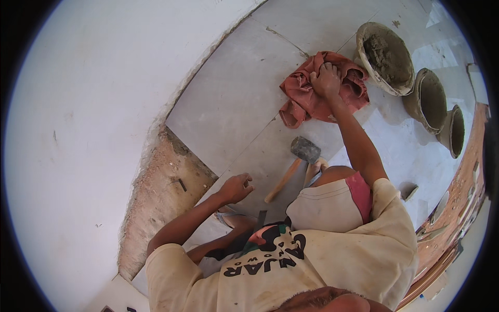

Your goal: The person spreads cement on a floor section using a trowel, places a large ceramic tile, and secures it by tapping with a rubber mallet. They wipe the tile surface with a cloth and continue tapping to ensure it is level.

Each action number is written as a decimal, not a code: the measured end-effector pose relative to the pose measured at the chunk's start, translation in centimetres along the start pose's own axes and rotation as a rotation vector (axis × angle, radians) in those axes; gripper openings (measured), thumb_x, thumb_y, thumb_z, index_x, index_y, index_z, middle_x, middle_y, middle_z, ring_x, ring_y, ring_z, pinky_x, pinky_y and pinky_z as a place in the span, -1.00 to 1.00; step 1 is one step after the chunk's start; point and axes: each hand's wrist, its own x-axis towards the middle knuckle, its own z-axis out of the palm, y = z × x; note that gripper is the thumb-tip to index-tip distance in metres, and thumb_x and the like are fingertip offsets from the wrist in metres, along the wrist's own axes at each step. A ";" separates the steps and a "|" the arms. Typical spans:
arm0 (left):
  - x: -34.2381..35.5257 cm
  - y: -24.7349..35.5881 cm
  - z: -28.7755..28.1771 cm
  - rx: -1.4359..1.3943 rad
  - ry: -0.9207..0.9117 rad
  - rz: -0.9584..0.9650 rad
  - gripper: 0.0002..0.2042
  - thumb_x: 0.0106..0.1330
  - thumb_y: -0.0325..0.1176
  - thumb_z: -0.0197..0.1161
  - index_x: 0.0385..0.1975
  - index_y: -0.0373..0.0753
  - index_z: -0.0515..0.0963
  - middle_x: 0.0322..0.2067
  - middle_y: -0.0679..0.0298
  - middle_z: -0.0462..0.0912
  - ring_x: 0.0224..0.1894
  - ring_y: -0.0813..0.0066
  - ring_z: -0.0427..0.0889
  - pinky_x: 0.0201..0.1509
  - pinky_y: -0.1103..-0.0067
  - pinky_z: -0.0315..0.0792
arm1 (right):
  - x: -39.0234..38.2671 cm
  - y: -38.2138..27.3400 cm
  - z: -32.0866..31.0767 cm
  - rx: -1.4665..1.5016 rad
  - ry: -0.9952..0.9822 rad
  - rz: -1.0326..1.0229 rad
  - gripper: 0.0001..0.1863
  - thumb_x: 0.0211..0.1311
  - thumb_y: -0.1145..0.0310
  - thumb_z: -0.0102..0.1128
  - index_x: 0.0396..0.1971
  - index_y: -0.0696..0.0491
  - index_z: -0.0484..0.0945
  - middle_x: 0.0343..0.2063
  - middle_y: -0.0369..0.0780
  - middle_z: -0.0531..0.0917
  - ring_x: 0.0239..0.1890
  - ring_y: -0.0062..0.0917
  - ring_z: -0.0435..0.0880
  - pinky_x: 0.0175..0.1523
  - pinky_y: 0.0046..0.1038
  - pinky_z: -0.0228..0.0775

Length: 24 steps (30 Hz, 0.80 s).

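Note:
My right hand (326, 80) presses down on a crumpled reddish cloth (300, 89) lying on the grey floor tiles, its fingers bent into the folds. Closer to my body, my left hand (236, 188) hovers over the tiles beside the untiled strip, fingers loosely curled and apart, with nothing visible in it. Between my two arms lies a rubber mallet (305, 150) with a dark head and a wooden handle; the handle points back toward my legs.
Three mortar-smeared buckets stand in a row at the right; the farthest bucket (364, 63) contains wet mortar (381, 56). A white wall (78, 130) rises along the left. Bare rough ground (161, 195) shows between wall and tiles, with a small dark strip (182, 185) on it.

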 end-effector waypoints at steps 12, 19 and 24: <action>1.0 -1.8 -6.7 -0.268 0.397 -0.004 -0.20 0.17 -0.01 0.38 0.28 -0.44 0.25 0.14 -0.13 0.45 0.14 0.05 0.52 0.19 0.31 0.41 | -14.8 -16.9 -1.0 0.653 -0.803 -0.444 -0.60 0.12 0.21 0.11 -0.19 0.25 0.56 -0.23 0.03 0.67 -0.12 -0.11 0.64 0.06 -0.17 0.42; 5.8 5.1 -4.2 -0.203 0.580 0.233 -0.05 0.12 -0.06 0.42 0.38 -0.47 0.05 0.24 -0.19 0.27 0.30 -0.13 0.29 0.36 0.23 0.24 | -13.2 -14.0 -7.1 0.990 -0.906 -0.281 -0.60 0.25 0.13 0.15 -0.24 0.23 0.60 -0.33 -0.02 0.68 -0.22 -0.30 0.66 -0.05 -0.28 0.42; 11.4 9.1 -3.2 -0.179 0.708 0.318 -0.13 0.10 -0.20 0.40 0.38 -0.38 0.11 0.24 -0.19 0.22 0.27 -0.18 0.28 0.36 0.16 0.20 | -10.1 -6.0 -8.3 0.865 -0.462 -0.055 -0.65 0.31 0.15 0.13 -0.18 0.14 0.64 -0.31 -0.09 0.69 -0.22 -0.36 0.67 -0.05 -0.36 0.45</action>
